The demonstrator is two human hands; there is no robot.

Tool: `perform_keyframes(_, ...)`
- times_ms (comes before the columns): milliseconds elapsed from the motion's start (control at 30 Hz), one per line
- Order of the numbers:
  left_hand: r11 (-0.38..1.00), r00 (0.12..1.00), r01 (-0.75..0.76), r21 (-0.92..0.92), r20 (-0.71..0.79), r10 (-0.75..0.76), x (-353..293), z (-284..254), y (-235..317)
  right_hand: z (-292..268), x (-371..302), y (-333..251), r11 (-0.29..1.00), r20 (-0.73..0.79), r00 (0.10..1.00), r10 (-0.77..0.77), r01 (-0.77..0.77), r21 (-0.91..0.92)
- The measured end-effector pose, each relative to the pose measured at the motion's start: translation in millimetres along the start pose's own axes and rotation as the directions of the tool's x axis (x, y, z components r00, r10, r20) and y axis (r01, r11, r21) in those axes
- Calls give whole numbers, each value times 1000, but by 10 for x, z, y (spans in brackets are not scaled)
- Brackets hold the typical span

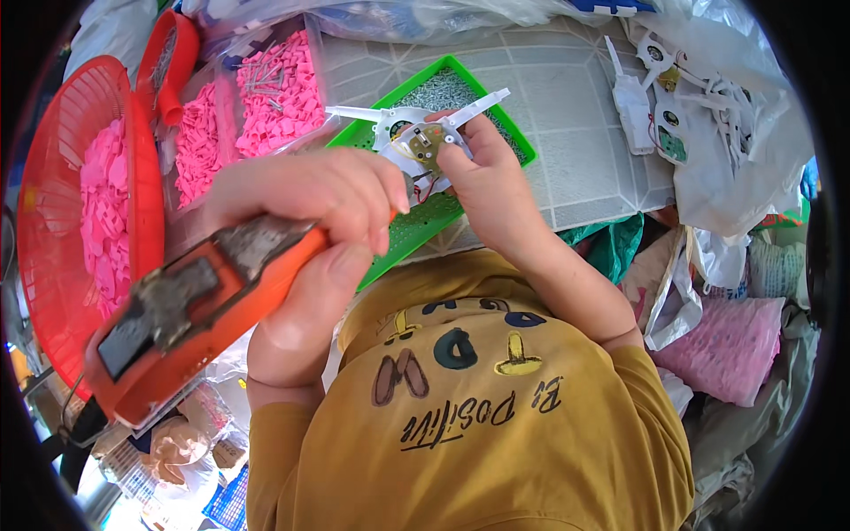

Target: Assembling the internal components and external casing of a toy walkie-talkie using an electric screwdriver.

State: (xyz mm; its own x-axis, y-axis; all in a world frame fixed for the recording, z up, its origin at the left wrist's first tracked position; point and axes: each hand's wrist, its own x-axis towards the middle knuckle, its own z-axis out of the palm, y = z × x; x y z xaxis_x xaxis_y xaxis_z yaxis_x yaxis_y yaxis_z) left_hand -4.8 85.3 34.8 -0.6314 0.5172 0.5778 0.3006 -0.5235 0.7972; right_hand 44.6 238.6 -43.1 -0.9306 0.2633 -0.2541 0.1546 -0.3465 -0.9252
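Observation:
My left hand (332, 199) is closed round the grip of an orange and black power screwdriver (208, 305). The dark tip of this tool points at a white plastic housing (403, 164) with two long arms. Inside the housing sit a small circuit board (425, 144) and thin red wires. Thumb and fingers of my right hand (482, 168) pinch the housing at its right side. Both hands meet over a green plastic tray (521, 142) with small metal screws (440, 91) in its far part. My fingers partly cover the tool's tip and the housing's near end.
Clear trays of pink plastic pieces (283, 97) stand at the far left. Beside them are a red basket (44, 195) and a red scoop (188, 49) holding metal bits. More white housings (630, 111) lie at the right on plastic bags. A pink bundle (726, 350) lies below.

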Motion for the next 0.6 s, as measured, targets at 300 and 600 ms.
perform_keyframes(300,999,1000,6,-42,11,-5,6,24,-148,-60,81,83,995,38,999,15,-19,100)
perform_keyframes(600,997,999,-38,-66,31,40,25,-16,-255,-46,71,66,992,38,999,22,-26,122)
